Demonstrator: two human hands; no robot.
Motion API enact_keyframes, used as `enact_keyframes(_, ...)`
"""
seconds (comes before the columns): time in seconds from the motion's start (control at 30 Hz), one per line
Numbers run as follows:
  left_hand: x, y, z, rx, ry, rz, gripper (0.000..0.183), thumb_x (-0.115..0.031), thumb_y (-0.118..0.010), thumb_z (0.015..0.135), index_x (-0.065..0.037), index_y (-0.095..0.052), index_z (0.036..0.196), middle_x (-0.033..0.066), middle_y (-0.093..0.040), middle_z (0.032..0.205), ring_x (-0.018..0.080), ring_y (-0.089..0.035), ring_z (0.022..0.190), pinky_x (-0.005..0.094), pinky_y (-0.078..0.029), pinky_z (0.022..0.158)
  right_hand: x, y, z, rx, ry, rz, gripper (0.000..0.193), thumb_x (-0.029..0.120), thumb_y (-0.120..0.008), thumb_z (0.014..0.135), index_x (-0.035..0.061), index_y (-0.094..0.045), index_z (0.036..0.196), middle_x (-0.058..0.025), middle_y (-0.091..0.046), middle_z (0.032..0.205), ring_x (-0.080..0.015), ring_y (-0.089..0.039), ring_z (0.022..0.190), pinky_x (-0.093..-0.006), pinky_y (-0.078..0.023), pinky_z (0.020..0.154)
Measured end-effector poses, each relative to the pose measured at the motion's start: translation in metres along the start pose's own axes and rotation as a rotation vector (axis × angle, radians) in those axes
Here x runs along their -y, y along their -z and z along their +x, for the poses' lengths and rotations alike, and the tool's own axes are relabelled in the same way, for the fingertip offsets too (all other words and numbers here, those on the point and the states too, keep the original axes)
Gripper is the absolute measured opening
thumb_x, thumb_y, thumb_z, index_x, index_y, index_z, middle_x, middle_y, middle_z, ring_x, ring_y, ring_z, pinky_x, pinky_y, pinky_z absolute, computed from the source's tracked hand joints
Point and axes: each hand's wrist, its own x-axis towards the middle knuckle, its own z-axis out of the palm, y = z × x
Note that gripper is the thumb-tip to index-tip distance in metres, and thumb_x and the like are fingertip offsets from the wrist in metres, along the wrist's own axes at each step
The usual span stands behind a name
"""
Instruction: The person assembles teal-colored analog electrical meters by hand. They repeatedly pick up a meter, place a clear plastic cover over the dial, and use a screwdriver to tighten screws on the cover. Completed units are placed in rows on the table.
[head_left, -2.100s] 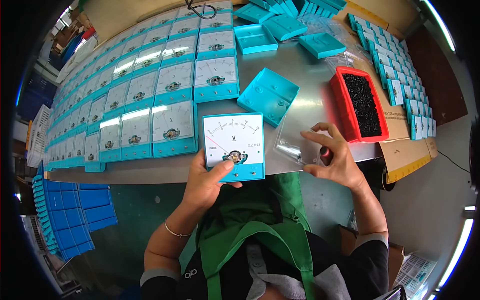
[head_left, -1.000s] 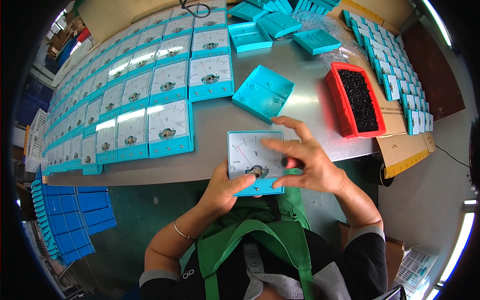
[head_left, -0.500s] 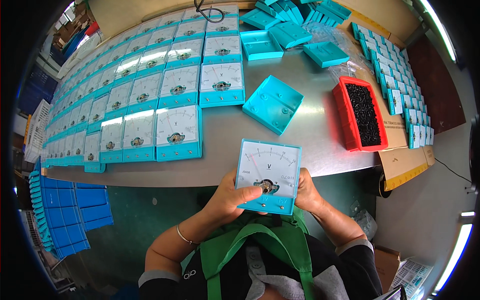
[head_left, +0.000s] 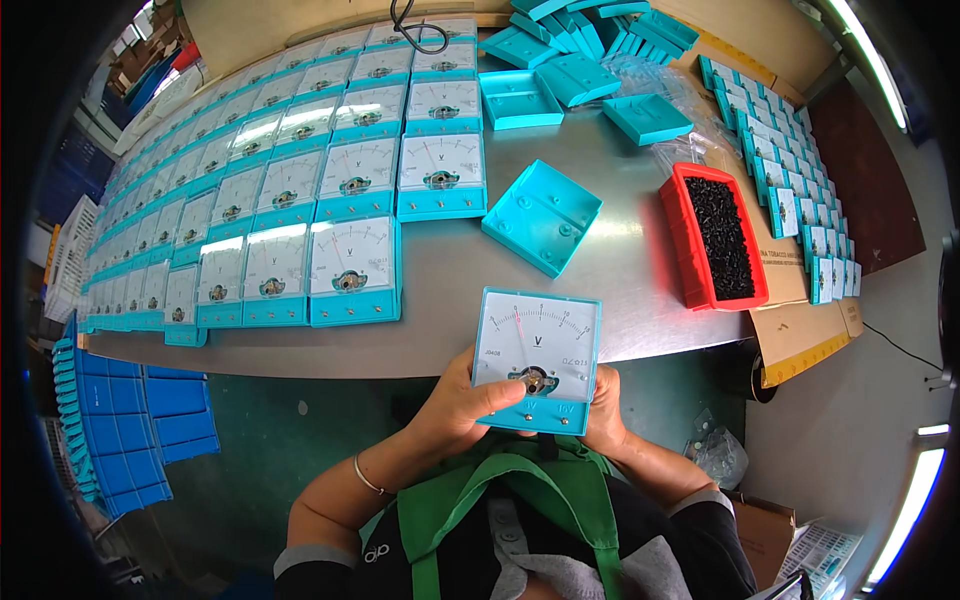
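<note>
A voltmeter [head_left: 556, 340] with a white dial and turquoise frame is held upright in front of my body, just off the table's near edge. My left hand [head_left: 455, 410] grips its left side, thumb laid over the front beside the brass needle pivot. Around the lower right edge, my right hand [head_left: 604, 412] is closed; its fingers behind the case are partly hidden. The red needle stands near the left part of the scale. Beyond it on the table lies an open turquoise case [head_left: 543, 220].
Rows of similar meters [head_left: 350, 265] cover the table's left side. A red bin [head_left: 673, 240] of small black parts stands at right, beside cardboard with stacked meter units [head_left: 785, 212]. More turquoise cases [head_left: 520, 100] are piled at the back. Blue crates [head_left: 110, 420] sit lower left.
The needle on the held voltmeter has swung right along the scale. The meter sits slightly lower in view, still in both hands.
</note>
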Motion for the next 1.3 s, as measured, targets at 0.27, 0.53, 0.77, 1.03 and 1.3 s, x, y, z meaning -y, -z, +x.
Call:
enact_keyframes(0.27, 0.005, -0.004, 0.001, -0.018, -0.014, 0.033, 0.050, -0.015, -0.064, 0.084, 0.001, -0.042, 0.125, 0.0148, -0.057, 0.110, 0.0220, -0.063, 0.090, 0.0366, -0.057, 0.065, -0.003, 0.002, -0.005, -0.006, 0.066, -0.037, 0.016, 0.000, -0.065, 0.083, 0.0003, -0.066, 0.099, -0.0053, -0.068, 0.083, -0.0089, -0.062, 0.068, -0.0227, -0.050, 0.059)
enact_keyframes(0.53, 0.000, 0.014, 0.001, -0.030, -0.210, 0.425, 0.064, -0.015, -0.066, 0.084, 0.002, -0.031, 0.134, 0.0154, -0.052, 0.122, 0.0246, -0.055, 0.111, 0.0390, -0.047, 0.093, 0.043, 0.037, 0.012, 0.167, -0.102, -0.225, 0.026, 0.019, -0.069, 0.082, -0.0027, -0.061, 0.094, -0.0010, -0.055, 0.063, -0.0047, -0.040, 0.051, -0.0213, -0.030, 0.043)
enact_keyframes(0.77, 0.002, -0.005, 0.019, -0.100, -0.677, 0.417, 0.109, -0.015, -0.080, 0.072, -0.015, -0.001, 0.148, 0.0166, -0.029, 0.140, 0.0283, -0.050, 0.117, 0.0423, -0.046, 0.092, 0.068, -0.006, 0.040, 0.238, 0.667, -1.094, 0.029, 0.017, -0.077, 0.067, 0.0009, -0.056, 0.078, -0.0068, -0.049, 0.063, -0.0256, -0.055, 0.050, -0.0350, -0.043, 0.043)
enact_keyframes(1.03, -0.004, 0.039, 0.010, -0.114, -0.479, 0.320, 0.122, -0.054, -0.085, 0.055, -0.014, -0.014, 0.146, 0.0160, -0.037, 0.134, 0.0286, -0.045, 0.121, 0.0427, -0.045, 0.096, 0.060, 0.035, 0.089, 0.030, 0.475, -1.138, 0.031, -0.006, -0.066, 0.068, 0.0024, -0.061, 0.098, -0.0149, -0.060, 0.101, -0.0300, -0.064, 0.071, -0.0361, -0.053, 0.058)
enact_keyframes(1.3, -0.007, 0.034, 0.007, -0.130, -0.442, 0.232, 0.119, -0.056, -0.083, 0.058, -0.013, -0.016, 0.147, 0.0175, -0.039, 0.134, 0.0286, -0.049, 0.118, 0.0421, -0.046, 0.094, 0.109, 0.049, 0.093, -0.060, 0.281, -0.708, 0.025, 0.018, -0.066, 0.086, -0.0024, -0.060, 0.099, -0.0059, -0.057, 0.068, -0.0091, -0.053, 0.065, -0.0266, -0.044, 0.058)
